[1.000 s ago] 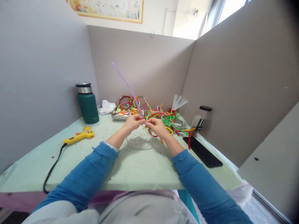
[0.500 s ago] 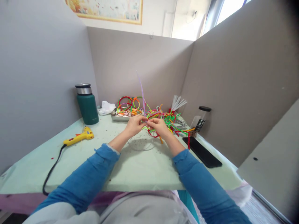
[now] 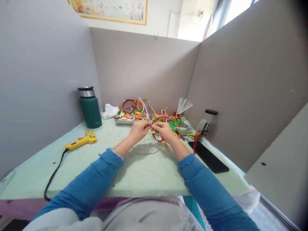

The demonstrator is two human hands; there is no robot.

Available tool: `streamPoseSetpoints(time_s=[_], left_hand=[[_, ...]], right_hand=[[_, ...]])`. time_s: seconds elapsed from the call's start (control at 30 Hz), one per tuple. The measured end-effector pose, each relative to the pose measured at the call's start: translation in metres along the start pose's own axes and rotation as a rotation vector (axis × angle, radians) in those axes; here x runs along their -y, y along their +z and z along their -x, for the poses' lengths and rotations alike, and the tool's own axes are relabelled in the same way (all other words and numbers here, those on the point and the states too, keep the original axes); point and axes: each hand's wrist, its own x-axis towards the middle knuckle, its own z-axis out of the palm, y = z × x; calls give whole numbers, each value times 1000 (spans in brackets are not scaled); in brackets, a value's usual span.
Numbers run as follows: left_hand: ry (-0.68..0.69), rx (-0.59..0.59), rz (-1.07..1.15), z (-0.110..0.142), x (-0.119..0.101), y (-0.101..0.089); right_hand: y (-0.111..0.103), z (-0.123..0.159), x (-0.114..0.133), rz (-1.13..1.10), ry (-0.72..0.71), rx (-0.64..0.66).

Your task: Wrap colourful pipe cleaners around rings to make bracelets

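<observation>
My left hand [image 3: 139,129] is closed in a pinch on a purple pipe cleaner [image 3: 145,109], whose free end sticks up and leans a little left. Fingertip to fingertip with it, my right hand [image 3: 162,129] is also pinched closed, at the top of a thin whitish hoop [image 3: 148,153]. The hoop hangs below both hands, just over the table. Where pipe cleaner and hoop meet is hidden by my fingers. Behind the hands lies a tangled heap of coloured pipe cleaners [image 3: 176,122].
A metal tray [image 3: 126,122] of small pieces stands behind, with colourful wrapped rings [image 3: 129,100] on it. Left are a yellow glue gun [image 3: 81,142] with a black cord and a green bottle [image 3: 90,110]. Right are a black phone-like slab [image 3: 209,157] and a clear bottle [image 3: 207,123]. Grey partitions surround the table.
The purple pipe cleaner's free end has swung from upper left toward upright, and now stands out much shorter above my fingers. Both hands stay almost in place, with the hoop below.
</observation>
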Motion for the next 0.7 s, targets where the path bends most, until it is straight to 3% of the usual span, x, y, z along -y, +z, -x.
streamPoseSetpoints(time_s=[0.3,0.47,0.7], left_hand=[[9,17,-9,0,-2,0],[-153,-59,112,-6,-3,-3],[-334,-33,486,-9,-9,-7]], right_hand=[[0,1,3,-2,37,-3],[-1,-1,0,-62,148,25],[-4,1,5,-258,324,181]])
